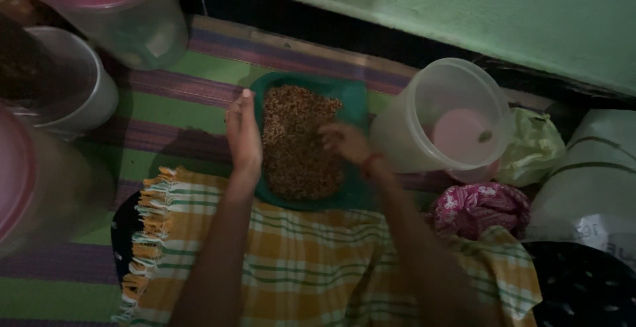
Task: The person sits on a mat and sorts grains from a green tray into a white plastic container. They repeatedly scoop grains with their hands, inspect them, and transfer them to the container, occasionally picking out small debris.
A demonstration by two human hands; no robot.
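Observation:
A green rectangular tray (354,95) lies on the striped mat in front of me, spread with brown grains (298,141). My left hand (242,135) rests flat along the tray's left edge, fingers straight and together, a ring on one finger. My right hand (344,143) hovers over the grains at the tray's right side, fingers curled down onto them; whether it pinches anything is unclear. A red band circles that wrist.
A clear plastic tub (444,118) with a pink lid inside lies tipped right of the tray. Lidded jars (119,9) and a white container (79,88) stand at left. A yellow checked cloth (305,261) covers my lap. Bags (589,181) sit at right, green wall behind.

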